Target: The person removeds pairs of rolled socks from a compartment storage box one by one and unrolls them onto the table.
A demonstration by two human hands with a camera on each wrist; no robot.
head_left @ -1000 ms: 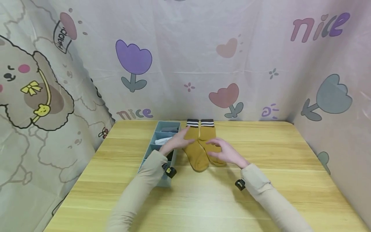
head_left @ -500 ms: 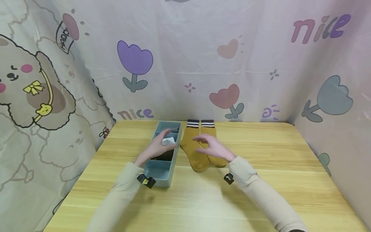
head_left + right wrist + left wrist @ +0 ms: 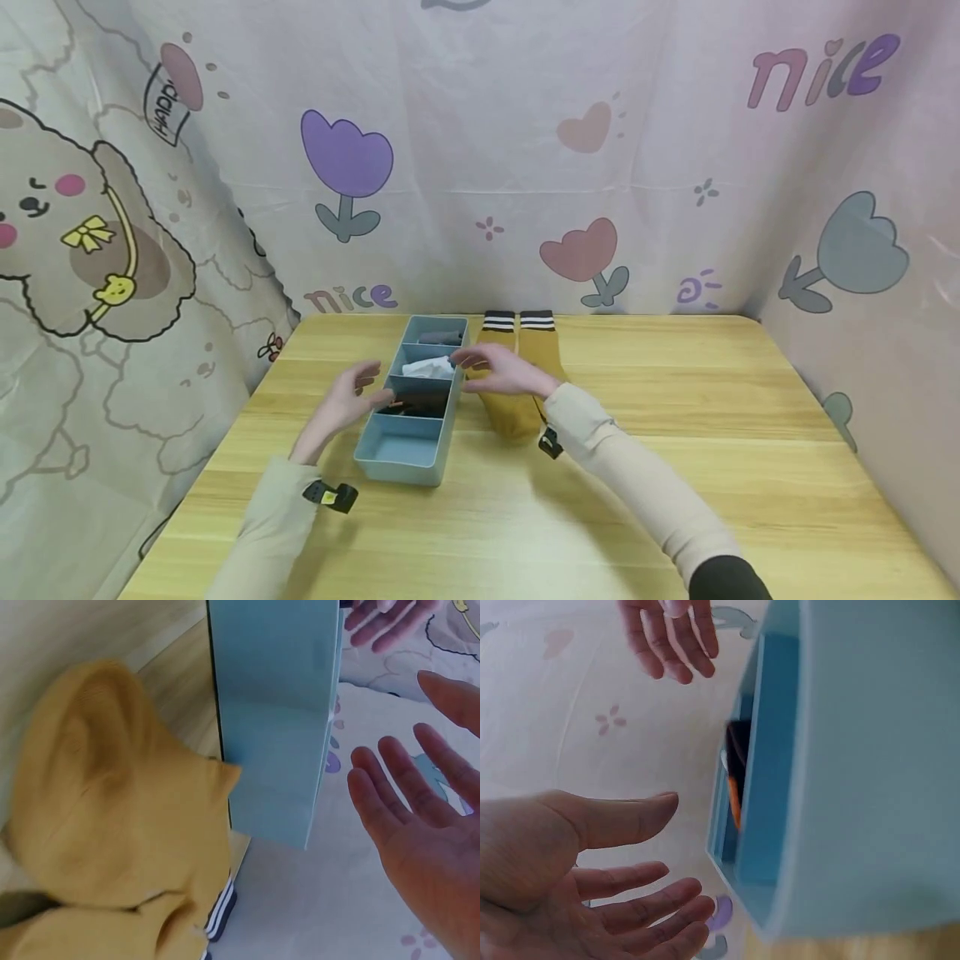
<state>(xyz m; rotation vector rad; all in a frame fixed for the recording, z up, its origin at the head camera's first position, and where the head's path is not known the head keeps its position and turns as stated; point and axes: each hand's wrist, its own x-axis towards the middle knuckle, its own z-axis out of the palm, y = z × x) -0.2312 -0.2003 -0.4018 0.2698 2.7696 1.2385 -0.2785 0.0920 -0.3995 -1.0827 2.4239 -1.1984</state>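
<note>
A blue-grey organizer box (image 3: 405, 473) with a row of compartments stands on the table. Its front compartment is bare, while the others hold a dark item (image 3: 423, 403), a white folded cloth (image 3: 427, 367) and a grey rolled item (image 3: 440, 337). My left hand (image 3: 347, 404) is at the box's left side, fingers spread and holding nothing. Over the box's right rim and the socks reaches my right hand (image 3: 501, 371), its fingers extended and nothing in them. Two mustard socks (image 3: 504, 414) with black-and-white striped cuffs lie right of the box, partly hidden under the right hand and sleeve.
The wooden table (image 3: 675, 467) reaches back to a patterned curtain (image 3: 465, 150), which also hangs along the left and right sides. Each wrist carries a small black camera, such as the one on the left wrist (image 3: 330, 497).
My left hand has moved left, from over the socks and box to the box's left side. My right hand has moved left from the socks to the box's right rim. Box and socks stay put.
</note>
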